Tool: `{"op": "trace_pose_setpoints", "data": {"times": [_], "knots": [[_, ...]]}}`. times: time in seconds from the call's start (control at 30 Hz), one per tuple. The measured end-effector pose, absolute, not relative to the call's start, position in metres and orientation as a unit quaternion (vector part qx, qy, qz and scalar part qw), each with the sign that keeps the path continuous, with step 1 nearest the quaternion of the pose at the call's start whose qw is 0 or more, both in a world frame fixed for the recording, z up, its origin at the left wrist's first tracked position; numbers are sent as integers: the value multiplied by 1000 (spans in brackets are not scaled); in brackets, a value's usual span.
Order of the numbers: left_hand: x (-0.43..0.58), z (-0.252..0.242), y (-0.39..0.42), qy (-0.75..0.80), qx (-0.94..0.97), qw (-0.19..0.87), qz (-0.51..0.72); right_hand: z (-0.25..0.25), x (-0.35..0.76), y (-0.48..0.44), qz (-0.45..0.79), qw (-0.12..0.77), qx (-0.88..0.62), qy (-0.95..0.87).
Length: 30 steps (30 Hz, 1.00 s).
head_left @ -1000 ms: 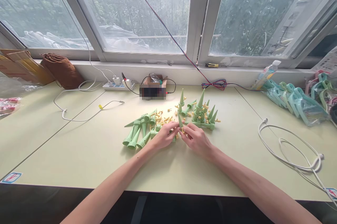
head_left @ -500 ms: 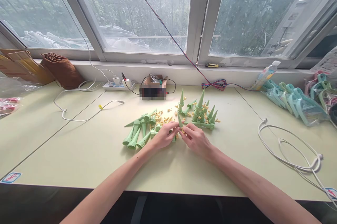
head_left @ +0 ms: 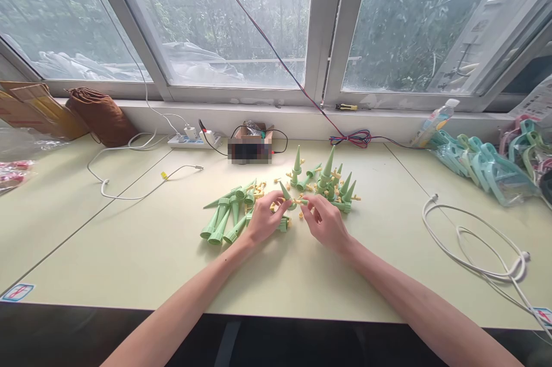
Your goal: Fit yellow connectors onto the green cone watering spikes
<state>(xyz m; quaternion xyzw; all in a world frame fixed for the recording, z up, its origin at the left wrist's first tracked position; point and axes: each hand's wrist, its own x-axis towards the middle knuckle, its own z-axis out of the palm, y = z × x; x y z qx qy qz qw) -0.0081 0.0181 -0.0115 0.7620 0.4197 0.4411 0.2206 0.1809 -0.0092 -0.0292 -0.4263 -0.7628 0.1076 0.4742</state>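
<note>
My left hand [head_left: 266, 217] is closed around a green plastic watering spike [head_left: 285, 190], its pointed end up and tilted to the left. Beside it, my right hand [head_left: 325, 219] pinches the end of a small yellow valve [head_left: 296, 201] at the spike's side; a bit of green shows at those fingertips. Whether the valve is seated in the spike, I cannot tell. Left of my hands lies a pile of green spikes [head_left: 222, 220], with loose yellow valves [head_left: 260, 187] behind, partly hidden by my left hand. Several spikes fitted with yellow valves [head_left: 328, 174] stand or lie beyond my right hand.
A power strip [head_left: 194, 140] and a small open box [head_left: 259, 128] sit along the window ledge. White cables [head_left: 474, 269] coil at the right and another cable [head_left: 129, 197] runs at the left. Bagged teal clips [head_left: 487, 168] and a bottle [head_left: 435, 122] are at the back right.
The spike has moved slightly left and tilted over, now in my left hand. My right hand has shifted right, off the spike's body, to the small valve at its side.
</note>
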Motion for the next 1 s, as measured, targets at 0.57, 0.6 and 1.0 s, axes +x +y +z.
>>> {"op": "trace_pose_setpoints", "data": {"times": [0.57,0.6,1.0], "knots": [[-6,-19,17,414,804,157,398,-36,178,-6,108,365,-520,-765],[-6,-19,17,414,806,153,394,-36,178,-6,113,363,-519,-766],[-6,-18,18,422,806,174,376,-40,180,-5,140,356,-513,-769]]}}
